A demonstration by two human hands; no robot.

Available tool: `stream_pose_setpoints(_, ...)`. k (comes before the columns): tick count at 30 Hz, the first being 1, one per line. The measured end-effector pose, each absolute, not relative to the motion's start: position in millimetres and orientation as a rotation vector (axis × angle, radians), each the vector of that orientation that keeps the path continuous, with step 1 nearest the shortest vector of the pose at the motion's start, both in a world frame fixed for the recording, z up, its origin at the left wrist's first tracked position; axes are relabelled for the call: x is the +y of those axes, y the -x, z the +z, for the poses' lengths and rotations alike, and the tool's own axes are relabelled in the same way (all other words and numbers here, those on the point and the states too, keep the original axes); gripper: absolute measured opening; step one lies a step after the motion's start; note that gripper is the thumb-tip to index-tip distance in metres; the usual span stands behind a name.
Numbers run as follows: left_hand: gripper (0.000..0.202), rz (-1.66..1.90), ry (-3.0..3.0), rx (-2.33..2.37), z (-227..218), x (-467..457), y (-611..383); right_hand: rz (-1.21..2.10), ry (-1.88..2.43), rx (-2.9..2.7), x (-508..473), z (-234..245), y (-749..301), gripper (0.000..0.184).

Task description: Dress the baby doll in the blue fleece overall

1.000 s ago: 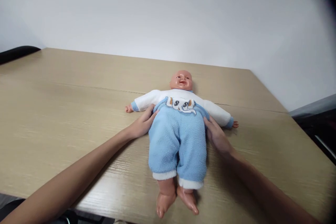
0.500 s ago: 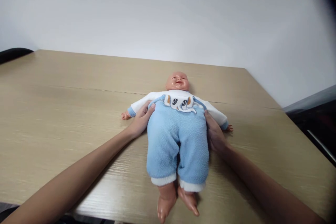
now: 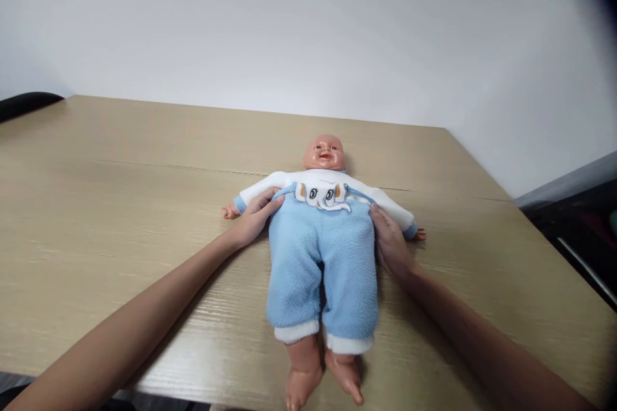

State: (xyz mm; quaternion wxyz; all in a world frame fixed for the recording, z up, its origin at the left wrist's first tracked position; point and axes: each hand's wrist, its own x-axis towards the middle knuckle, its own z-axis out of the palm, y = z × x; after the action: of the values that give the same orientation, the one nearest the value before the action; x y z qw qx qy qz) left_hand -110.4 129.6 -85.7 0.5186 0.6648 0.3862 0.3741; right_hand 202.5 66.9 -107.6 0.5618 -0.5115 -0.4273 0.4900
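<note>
A baby doll (image 3: 325, 153) lies on its back on the wooden table, head away from me and bare feet toward me. It wears a white long-sleeved top and fleecy light blue trousers (image 3: 299, 270) with white cuffs. A white elephant face patch (image 3: 322, 195) sits at the waist, with a thin blue band stretched from it to each side. My left hand (image 3: 258, 215) is closed on the left edge of the waist, thumb on top. My right hand (image 3: 393, 241) is closed on the right edge; some of its fingers are hidden beside the doll.
The light wooden table (image 3: 144, 231) has a seam running across it behind the doll's shoulders. A white wall (image 3: 270, 32) stands beyond its far edge. A black chair back (image 3: 31, 103) shows at the far left, and dark objects (image 3: 573, 231) stand past the right edge.
The elephant patch has shifted slightly left and down relative to the doll, and the band on its right looks straighter. Both hands keep their hold at the waist.
</note>
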Motion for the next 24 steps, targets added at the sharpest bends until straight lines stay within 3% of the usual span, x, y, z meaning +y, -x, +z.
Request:
stream_pose_setpoints(7, 0.04, 0.779, -2.023, 1.104, -88.1, 126.8, 113.3, 0.878, 1.338, -1.395, 63.5, -98.9, -207.4, 0.044)
stream_pose_setpoints(17, 0.043, 1.003, -1.684, 1.064, -85.2, 127.3, 101.2, 1.037, 1.275, -1.421, 60.7, -96.4, -215.5, 0.039)
stream_pose_setpoints(24, 0.042, 0.978, -1.623, 1.011, -83.4, 128.7, 101.8, 0.936, 1.319, -1.436, 61.0, -99.5, -214.3, 0.039)
